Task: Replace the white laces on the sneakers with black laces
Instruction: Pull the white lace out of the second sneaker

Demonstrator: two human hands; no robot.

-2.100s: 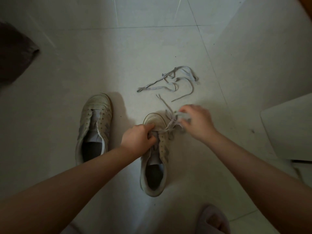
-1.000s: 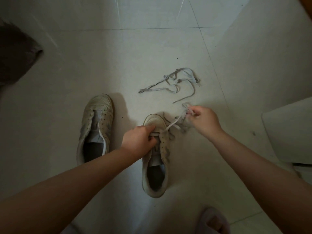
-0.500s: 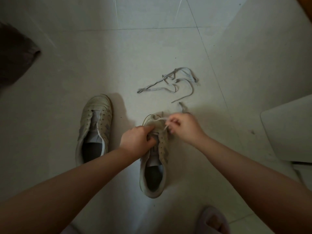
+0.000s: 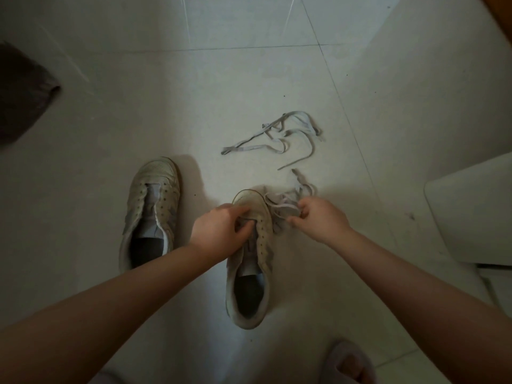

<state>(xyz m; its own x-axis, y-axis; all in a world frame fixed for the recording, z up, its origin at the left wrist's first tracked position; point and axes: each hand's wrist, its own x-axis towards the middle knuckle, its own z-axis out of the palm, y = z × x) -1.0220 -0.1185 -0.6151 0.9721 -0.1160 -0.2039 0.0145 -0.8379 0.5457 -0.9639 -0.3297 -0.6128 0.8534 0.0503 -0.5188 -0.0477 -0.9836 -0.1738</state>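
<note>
- Since half a second ago, the right hand (image 4: 322, 218) has been drawn rightward off the toe of the right sneaker (image 4: 250, 261), and more of the white lace (image 4: 288, 202) has been pulled out beside the shoe.
- The left hand (image 4: 219, 231) is held as before, curled over the front of the right sneaker's throat, with the fingers tucked down by the tongue and the forearm stretched in from the near left.
- The white lace is pinched in the curled fingers of the right hand, just right of the toe, with the wrist bent and the forearm reaching in from the near right.
- Loose loops of this lace are bunched on the floor (image 4: 249, 87) just beyond the right hand.
- A second, removed lace (image 4: 277, 139) is seen lying farther away on the tiles, apart from both shoes.
- The left sneaker (image 4: 151, 209) is stood to the left, unlaced, toe pointing away.
- A slippered foot (image 4: 346, 364) is visible at the near edge.
</note>
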